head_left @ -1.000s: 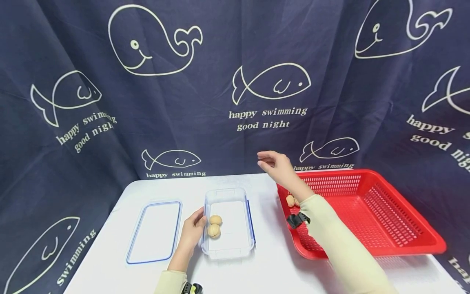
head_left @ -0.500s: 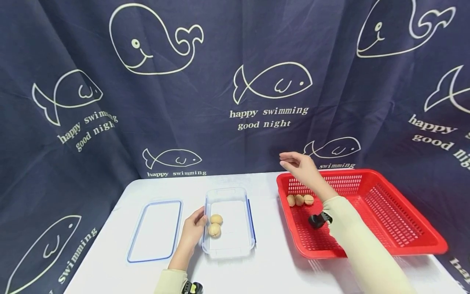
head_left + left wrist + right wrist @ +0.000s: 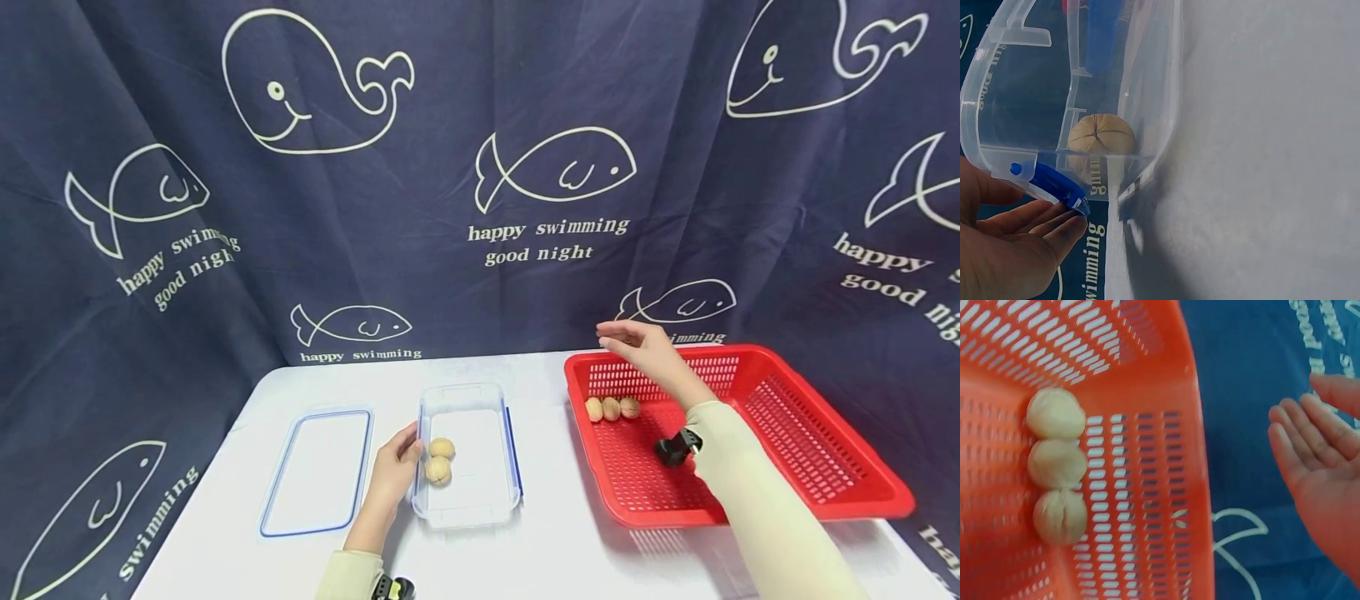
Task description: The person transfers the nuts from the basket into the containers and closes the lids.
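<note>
Two walnuts [image 3: 439, 461] lie along the left side of a clear plastic food container [image 3: 480, 518]. My left hand [image 3: 396, 468] rests against that side from outside; in the left wrist view its fairly straight fingers [image 3: 1060, 234] touch the blue latch [image 3: 1054, 184]. One walnut [image 3: 1102, 134] shows through the wall there. My right hand [image 3: 647, 350] hovers over the far left rim of a red basket [image 3: 847, 508], holding nothing. Inside the basket, three walnuts [image 3: 611, 408] sit in a row near its far left corner. The right wrist view shows that hand [image 3: 1329, 450] with fingers extended, apart from the walnuts.
A clear lid [image 3: 315, 471] with a blue seal lies flat left of the container. Both containers stand on a white table [image 3: 555, 550]. Behind it hangs a dark blue curtain [image 3: 435, 275] with fish and whale drawings.
My right hand has moved right, from left of the basket to over its far left rim, bringing all three basket walnuts into view. The left hand and the container have stayed put.
</note>
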`<control>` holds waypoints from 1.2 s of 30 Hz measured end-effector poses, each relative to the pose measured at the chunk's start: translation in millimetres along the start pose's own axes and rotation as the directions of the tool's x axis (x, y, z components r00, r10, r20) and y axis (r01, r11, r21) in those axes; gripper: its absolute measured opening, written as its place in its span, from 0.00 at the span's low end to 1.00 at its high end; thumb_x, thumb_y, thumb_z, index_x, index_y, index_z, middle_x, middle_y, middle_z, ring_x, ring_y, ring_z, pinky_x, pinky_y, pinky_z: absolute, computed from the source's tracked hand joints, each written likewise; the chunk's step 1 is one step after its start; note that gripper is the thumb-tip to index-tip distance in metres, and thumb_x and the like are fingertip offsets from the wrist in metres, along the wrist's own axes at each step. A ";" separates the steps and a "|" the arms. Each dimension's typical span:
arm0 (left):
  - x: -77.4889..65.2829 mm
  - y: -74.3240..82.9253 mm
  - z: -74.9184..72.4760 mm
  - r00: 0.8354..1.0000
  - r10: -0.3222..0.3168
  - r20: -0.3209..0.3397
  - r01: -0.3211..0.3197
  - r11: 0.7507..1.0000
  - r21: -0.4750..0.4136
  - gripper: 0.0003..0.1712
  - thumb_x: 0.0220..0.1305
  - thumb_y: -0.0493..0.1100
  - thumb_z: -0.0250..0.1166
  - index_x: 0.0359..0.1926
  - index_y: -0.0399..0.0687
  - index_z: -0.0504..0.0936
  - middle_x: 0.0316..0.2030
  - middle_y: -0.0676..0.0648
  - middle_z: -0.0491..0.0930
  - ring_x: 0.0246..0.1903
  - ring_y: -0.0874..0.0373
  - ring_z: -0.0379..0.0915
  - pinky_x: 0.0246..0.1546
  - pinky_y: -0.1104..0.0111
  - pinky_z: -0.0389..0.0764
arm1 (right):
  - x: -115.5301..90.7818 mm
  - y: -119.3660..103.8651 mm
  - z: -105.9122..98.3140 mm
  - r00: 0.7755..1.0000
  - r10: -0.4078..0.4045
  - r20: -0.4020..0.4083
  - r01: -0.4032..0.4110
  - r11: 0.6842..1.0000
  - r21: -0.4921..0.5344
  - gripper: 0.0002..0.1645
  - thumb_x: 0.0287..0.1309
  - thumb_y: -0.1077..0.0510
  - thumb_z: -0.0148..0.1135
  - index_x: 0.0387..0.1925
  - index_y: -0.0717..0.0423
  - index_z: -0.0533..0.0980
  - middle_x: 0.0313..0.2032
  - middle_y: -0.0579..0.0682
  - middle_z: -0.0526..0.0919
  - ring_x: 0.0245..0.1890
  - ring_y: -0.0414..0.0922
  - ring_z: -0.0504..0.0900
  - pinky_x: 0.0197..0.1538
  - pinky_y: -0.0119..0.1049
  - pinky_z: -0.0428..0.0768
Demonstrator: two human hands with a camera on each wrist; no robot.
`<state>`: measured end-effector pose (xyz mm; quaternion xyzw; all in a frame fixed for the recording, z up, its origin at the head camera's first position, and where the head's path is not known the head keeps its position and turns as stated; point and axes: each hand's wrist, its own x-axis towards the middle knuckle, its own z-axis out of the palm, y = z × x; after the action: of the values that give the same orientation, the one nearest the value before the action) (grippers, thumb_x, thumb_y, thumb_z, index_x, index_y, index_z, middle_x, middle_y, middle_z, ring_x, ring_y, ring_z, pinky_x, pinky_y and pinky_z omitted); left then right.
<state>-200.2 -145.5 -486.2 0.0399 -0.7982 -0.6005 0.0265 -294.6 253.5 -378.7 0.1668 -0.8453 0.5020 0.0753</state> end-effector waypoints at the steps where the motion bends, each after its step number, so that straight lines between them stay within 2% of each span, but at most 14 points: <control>1: -0.1 -0.1 -0.1 1.000 0.000 0.001 0.000 1.000 -0.001 0.24 0.71 0.36 0.52 0.65 0.32 0.67 0.59 0.31 0.71 0.60 0.39 0.68 0.62 0.54 0.71 | -0.7 2.8 -2.2 1.000 0.013 0.008 -0.013 1.000 0.008 0.22 0.62 0.60 0.62 0.56 0.67 0.75 0.52 0.65 0.80 0.43 0.30 0.80 0.45 0.17 0.76; 5: 0.0 -0.8 -0.3 1.000 0.003 0.001 -0.003 1.000 -0.010 0.23 0.71 0.36 0.52 0.65 0.32 0.67 0.59 0.31 0.71 0.60 0.39 0.68 0.62 0.54 0.71 | -3.0 12.0 -10.0 0.997 0.069 0.043 -0.070 0.997 0.024 0.24 0.62 0.58 0.63 0.57 0.66 0.74 0.52 0.64 0.80 0.43 0.28 0.80 0.47 0.17 0.74; 8: 0.6 -1.3 -0.4 1.000 0.007 -0.003 -0.007 1.000 -0.009 0.23 0.71 0.36 0.52 0.65 0.32 0.67 0.59 0.31 0.71 0.60 0.39 0.68 0.62 0.54 0.71 | -4.7 19.9 -15.0 0.990 0.119 0.072 -0.119 0.993 0.000 0.25 0.62 0.54 0.64 0.57 0.64 0.75 0.52 0.61 0.81 0.44 0.28 0.79 0.49 0.18 0.74; 11: 1.0 -1.5 -0.6 1.000 0.008 -0.006 -0.008 1.000 -0.005 0.23 0.71 0.36 0.52 0.65 0.32 0.67 0.59 0.31 0.72 0.60 0.39 0.69 0.62 0.54 0.71 | -7.5 27.9 -20.0 0.981 0.161 0.105 -0.156 0.986 -0.054 0.26 0.61 0.51 0.64 0.57 0.61 0.76 0.52 0.59 0.81 0.47 0.33 0.79 0.55 0.27 0.74; 15: 0.8 -1.4 -1.2 1.000 0.003 -0.006 -0.003 1.000 -0.010 0.23 0.71 0.35 0.52 0.65 0.32 0.67 0.59 0.31 0.72 0.59 0.39 0.69 0.61 0.54 0.72 | -11.3 36.0 -25.0 0.964 0.215 0.158 -0.198 0.973 -0.119 0.26 0.60 0.49 0.65 0.57 0.58 0.77 0.53 0.56 0.82 0.54 0.44 0.75 0.61 0.46 0.71; 18: 0.4 -1.3 -1.6 1.000 -0.003 -0.003 0.003 1.000 -0.013 0.23 0.71 0.36 0.52 0.65 0.32 0.67 0.59 0.31 0.72 0.60 0.39 0.69 0.61 0.54 0.71 | -13.4 43.7 -28.1 0.950 0.245 0.194 -0.222 0.966 -0.134 0.26 0.60 0.50 0.65 0.56 0.58 0.78 0.53 0.56 0.82 0.56 0.49 0.74 0.62 0.51 0.70; 27: 1.0 -1.0 -1.3 1.000 -0.008 -0.001 0.008 1.000 -0.013 0.24 0.71 0.36 0.52 0.65 0.32 0.67 0.59 0.31 0.71 0.61 0.39 0.68 0.62 0.54 0.70 | -23.5 70.2 -35.0 0.908 0.314 0.278 -0.260 0.941 -0.216 0.25 0.60 0.52 0.64 0.55 0.63 0.78 0.50 0.57 0.83 0.51 0.48 0.77 0.55 0.48 0.77; 31: 1.0 -0.9 -1.3 1.000 -0.008 -0.003 0.008 1.000 -0.009 0.24 0.71 0.36 0.52 0.65 0.32 0.67 0.59 0.31 0.71 0.61 0.39 0.68 0.62 0.54 0.70 | -27.5 81.3 -34.7 0.885 0.351 0.305 -0.300 0.932 -0.203 0.24 0.60 0.56 0.64 0.54 0.65 0.77 0.48 0.57 0.83 0.49 0.48 0.79 0.51 0.41 0.80; 36: 1.0 -0.6 -1.3 1.000 -0.010 -0.006 0.010 1.000 -0.006 0.23 0.71 0.36 0.52 0.65 0.32 0.67 0.59 0.31 0.72 0.61 0.39 0.68 0.62 0.54 0.70 | -31.3 91.5 -32.6 0.870 0.361 0.335 -0.317 0.931 -0.180 0.23 0.59 0.60 0.63 0.54 0.68 0.76 0.48 0.60 0.83 0.47 0.45 0.80 0.48 0.37 0.80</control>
<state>-201.1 -147.0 -486.4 0.0455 -0.7962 -0.6028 0.0260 -299.4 328.8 -447.5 0.1009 -0.8890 0.4164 -0.1613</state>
